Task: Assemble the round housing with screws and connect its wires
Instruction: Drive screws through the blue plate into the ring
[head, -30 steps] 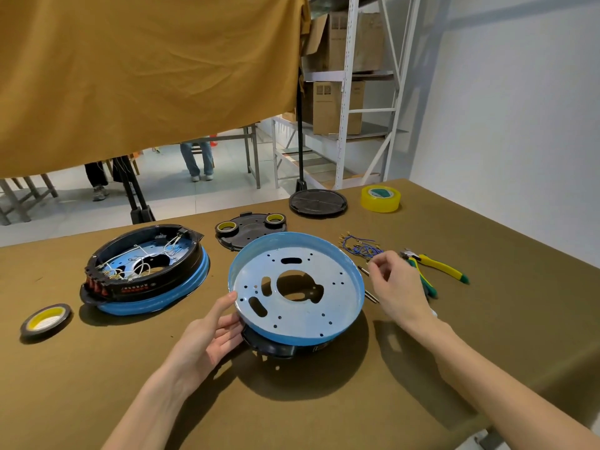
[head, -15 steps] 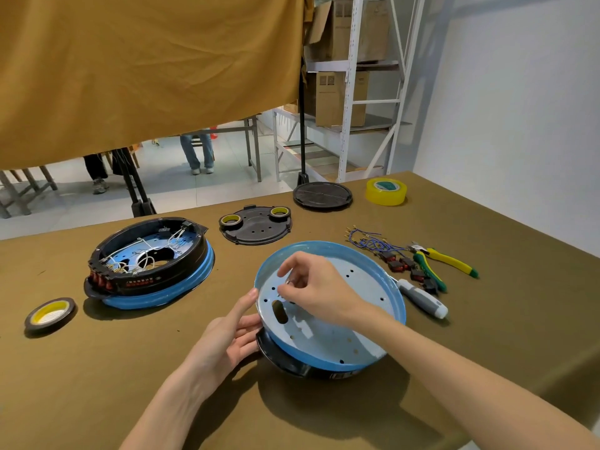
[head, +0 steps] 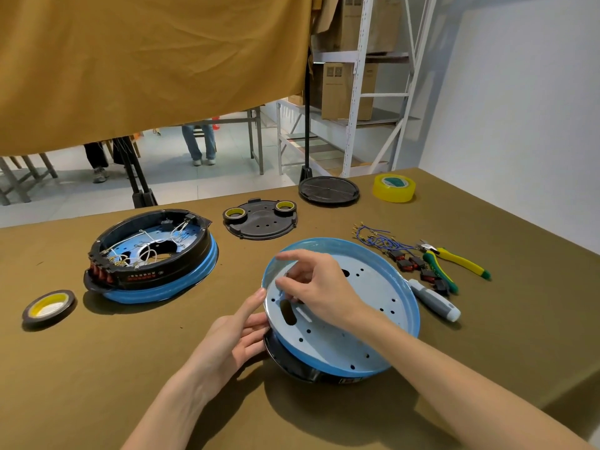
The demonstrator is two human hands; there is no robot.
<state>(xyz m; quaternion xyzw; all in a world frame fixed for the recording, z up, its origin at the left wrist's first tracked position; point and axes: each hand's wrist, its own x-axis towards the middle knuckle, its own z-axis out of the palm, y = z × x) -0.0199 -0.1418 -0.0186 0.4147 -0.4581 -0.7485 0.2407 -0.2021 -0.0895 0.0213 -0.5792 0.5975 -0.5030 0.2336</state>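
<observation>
Two bare hands worked at the round blue-rimmed metal housing near the front of the olive-brown cloth-covered table. The left hand lay against the housing's left edge with fingers nearly straight, steadying it. The right hand hovered over the perforated plate, its thumb and fingers curled together as if pinching something small — what it held, if anything, could not be made out.

Just right of the housing lay a grey-handled screwdriver, then green-and-yellow-handled pliers and a bundle of blue wires with small black-and-red switches. Well to the left sat a second round housing with a black ring and white wiring, and a flat roll of dark tape beside it. Farther back rested a black plastic cover plate carrying two small tape rolls, a round black lid and a yellow tape roll.
</observation>
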